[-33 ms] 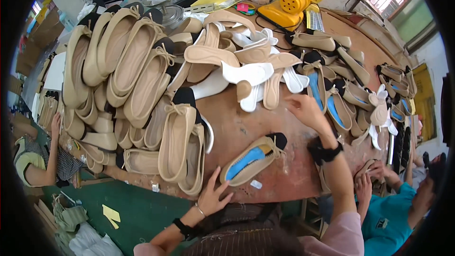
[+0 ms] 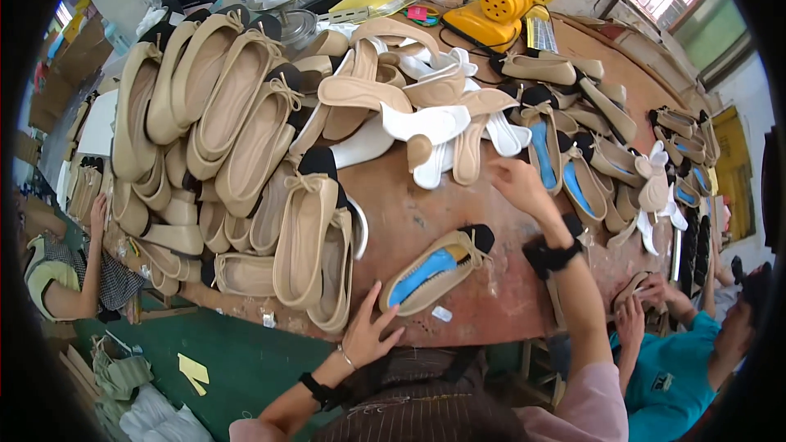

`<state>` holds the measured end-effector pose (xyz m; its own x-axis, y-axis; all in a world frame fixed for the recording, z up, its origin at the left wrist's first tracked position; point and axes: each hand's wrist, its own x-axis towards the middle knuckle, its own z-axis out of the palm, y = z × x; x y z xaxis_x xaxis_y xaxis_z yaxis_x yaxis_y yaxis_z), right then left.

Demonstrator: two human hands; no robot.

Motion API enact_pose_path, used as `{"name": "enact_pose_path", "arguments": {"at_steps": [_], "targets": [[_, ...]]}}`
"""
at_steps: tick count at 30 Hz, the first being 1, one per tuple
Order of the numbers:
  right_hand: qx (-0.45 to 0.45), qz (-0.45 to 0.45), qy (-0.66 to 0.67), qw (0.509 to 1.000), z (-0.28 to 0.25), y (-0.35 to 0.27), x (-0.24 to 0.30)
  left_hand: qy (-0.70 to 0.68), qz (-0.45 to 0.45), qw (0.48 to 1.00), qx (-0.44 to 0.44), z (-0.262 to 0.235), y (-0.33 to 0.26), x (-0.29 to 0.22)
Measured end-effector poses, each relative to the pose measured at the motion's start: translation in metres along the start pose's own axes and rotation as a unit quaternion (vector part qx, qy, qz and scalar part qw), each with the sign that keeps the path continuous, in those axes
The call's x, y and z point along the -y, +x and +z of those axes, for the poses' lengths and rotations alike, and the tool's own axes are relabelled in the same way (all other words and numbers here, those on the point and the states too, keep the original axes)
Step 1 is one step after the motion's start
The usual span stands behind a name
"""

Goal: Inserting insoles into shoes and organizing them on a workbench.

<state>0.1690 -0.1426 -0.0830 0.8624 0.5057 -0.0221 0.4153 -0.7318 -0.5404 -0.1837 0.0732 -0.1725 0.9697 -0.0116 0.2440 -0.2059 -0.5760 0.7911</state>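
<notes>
A beige ballet flat (image 2: 438, 277) with a black toe, a small bow and a blue inner sole lies on the table in front of me. My left hand (image 2: 368, 336) is at its heel end, fingers spread, fingertips resting by the shoe's edge. Loosely curled, my right hand (image 2: 524, 190) hovers beyond the shoe, close to a beige insole (image 2: 467, 160); I see nothing held in it. That insole belongs to a heap of beige and white insoles, among them a white one (image 2: 426, 123) lying on top.
Beige flats (image 2: 246, 143) are stacked high on the left, and a pair (image 2: 301, 250) leans nearer me. More shoes with blue inner soles (image 2: 580, 192) lie on the right. A yellow lamp base (image 2: 483, 26) stands behind. A co-worker in teal (image 2: 675, 368) handles a shoe on the right.
My right hand has shifted very slightly away from me and to the left. My left hand and the shoe beside it stay in place.
</notes>
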Motion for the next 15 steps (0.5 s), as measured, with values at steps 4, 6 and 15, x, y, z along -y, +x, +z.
{"name": "enact_pose_path", "arguments": {"at_steps": [4, 6, 15], "targets": [[-0.081, 0.135, 0.161, 0.974, 0.079, 0.046, -0.059, 0.067, 0.008, 0.998, -0.008, 0.001, 0.027, -0.031], [-0.038, 0.226, 0.334, 0.914, 0.077, 0.064, -0.047, 0.079, -0.009, 0.996, -0.038, 0.008, 0.036, -0.034], [0.090, 0.115, 0.621, 0.770, -0.029, -0.005, 0.019, 0.125, -0.022, 0.989, -0.077, 0.015, 0.047, -0.032]]}}
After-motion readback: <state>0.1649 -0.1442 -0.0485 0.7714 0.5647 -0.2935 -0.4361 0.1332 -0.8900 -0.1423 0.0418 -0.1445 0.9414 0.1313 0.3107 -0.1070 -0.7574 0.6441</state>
